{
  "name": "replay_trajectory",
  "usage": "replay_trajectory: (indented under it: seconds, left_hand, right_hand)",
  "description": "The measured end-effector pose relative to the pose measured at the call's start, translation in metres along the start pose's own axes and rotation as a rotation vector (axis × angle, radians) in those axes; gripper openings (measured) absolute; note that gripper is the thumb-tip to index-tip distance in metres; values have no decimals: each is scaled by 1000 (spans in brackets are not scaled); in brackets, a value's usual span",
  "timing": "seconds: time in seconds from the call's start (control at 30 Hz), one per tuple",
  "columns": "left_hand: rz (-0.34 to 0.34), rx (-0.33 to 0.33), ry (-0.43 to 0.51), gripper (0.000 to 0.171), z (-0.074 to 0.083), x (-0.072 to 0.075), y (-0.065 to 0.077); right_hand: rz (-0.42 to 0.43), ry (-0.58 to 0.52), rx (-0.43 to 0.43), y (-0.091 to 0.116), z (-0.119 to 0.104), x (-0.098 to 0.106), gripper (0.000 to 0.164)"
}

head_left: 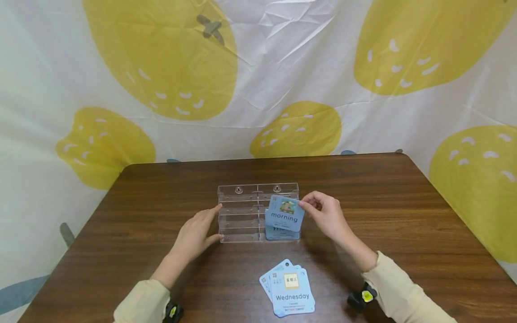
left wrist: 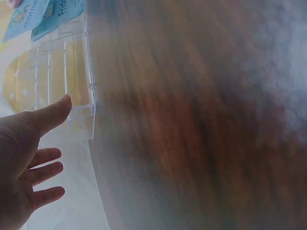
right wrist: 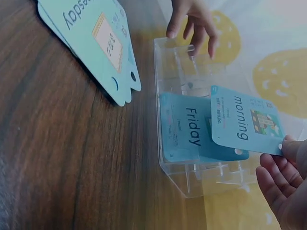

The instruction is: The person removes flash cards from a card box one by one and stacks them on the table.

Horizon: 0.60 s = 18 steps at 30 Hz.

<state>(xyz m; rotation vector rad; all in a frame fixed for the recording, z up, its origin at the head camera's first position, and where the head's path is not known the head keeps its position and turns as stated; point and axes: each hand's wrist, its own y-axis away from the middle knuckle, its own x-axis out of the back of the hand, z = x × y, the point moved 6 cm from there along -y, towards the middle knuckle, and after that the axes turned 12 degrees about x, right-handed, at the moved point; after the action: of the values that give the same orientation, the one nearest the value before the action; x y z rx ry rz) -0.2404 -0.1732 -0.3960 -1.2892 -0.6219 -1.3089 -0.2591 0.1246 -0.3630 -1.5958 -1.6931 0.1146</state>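
A clear plastic rack point(head_left: 240, 220) with two columns of tiered pockets stands on the table. My right hand point(head_left: 329, 217) pinches the top right corner of a blue flashcard point(head_left: 284, 215) printed "morning", holding it in front of the rack's right column. Behind and below it, a "Friday" flashcard point(right wrist: 184, 127) sits in the lowest right pocket. On the rack's left side, my left hand point(head_left: 194, 235) touches the edge with straight fingers and thumb. In the left wrist view its thumb point(left wrist: 60, 112) lies at the rack's side.
Nearer the front, a fanned pile of blue flashcards point(head_left: 292, 291) lies on the brown wooden table point(head_left: 141, 220), with "Wednesday" on top. A white cloth with yellow fruit prints point(head_left: 194, 139) hangs behind the table's far edge.
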Motion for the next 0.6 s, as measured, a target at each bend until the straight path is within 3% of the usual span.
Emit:
replay_trajectory:
  seconds: [0.33, 0.6]
  left_hand:
    - [-6, 7, -1, 78, 1, 0, 0]
    - [-6, 8, -7, 78, 0, 0, 0]
  right_hand:
    - [-3, -62, -34, 5, -12, 10, 11]
    - [-18, -85, -57, 13, -34, 19, 6]
